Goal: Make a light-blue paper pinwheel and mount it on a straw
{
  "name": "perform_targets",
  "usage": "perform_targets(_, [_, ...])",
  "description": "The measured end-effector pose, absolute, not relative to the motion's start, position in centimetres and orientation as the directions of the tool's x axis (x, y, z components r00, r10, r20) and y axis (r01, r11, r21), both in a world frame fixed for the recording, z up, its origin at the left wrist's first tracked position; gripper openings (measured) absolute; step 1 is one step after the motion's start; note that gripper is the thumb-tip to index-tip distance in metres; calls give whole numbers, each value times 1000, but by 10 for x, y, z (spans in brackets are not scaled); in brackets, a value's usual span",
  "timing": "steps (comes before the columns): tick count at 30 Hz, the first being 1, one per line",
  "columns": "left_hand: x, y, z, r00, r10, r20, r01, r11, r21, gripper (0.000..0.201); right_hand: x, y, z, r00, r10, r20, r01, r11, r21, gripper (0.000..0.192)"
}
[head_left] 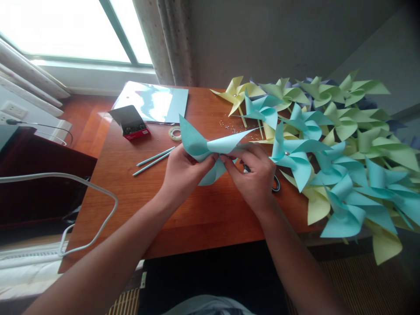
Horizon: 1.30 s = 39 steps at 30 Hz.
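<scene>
Window (65, 30) glare upper left — corners warped, dim.

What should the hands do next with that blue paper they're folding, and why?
Probably pin the centre. Both the left hand and the right hand pinch the blue paper where its folded corners meet, and no fastener shows there yet. Small pins lie scattered on the table just behind, and the finished pinwheels each seem fastened at the middle.
</scene>
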<state>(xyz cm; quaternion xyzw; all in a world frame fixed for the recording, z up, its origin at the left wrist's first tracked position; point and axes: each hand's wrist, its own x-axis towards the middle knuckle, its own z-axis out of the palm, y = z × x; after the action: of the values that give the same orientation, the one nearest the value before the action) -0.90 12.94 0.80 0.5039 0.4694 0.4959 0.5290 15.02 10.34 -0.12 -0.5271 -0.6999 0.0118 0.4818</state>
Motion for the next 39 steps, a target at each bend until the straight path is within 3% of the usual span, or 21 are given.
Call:
perform_targets(21, [-11, 131, 7, 107, 991, -77, -121, 90, 989, 24, 150, 103, -1, 51, 796, 603, 684, 412, -602, 8])
perform_targets(26, [-12, 130, 9, 77, 992, -98, -129, 107, 986, 28, 153, 102, 2, 173, 770, 614, 642, 385, -663, 5])
perform_targets(30, [-13, 130, 11, 82, 992, -100, -138, 110, 984, 29, 160, 105, -1, 295, 836, 462, 454, 303, -838, 15])
perform_targets(34, [-14, 130, 11, 103, 988, -111, -141, 125, 982, 30, 163, 107, -3, 180, 952, 248, 181, 216, -960, 25])
perform_targets(39, [-14, 129, 11, 126, 986, -108, -131, 125, 984, 27, 162, 106, 2, 40, 990, 138, -7, 138, -990, 27])
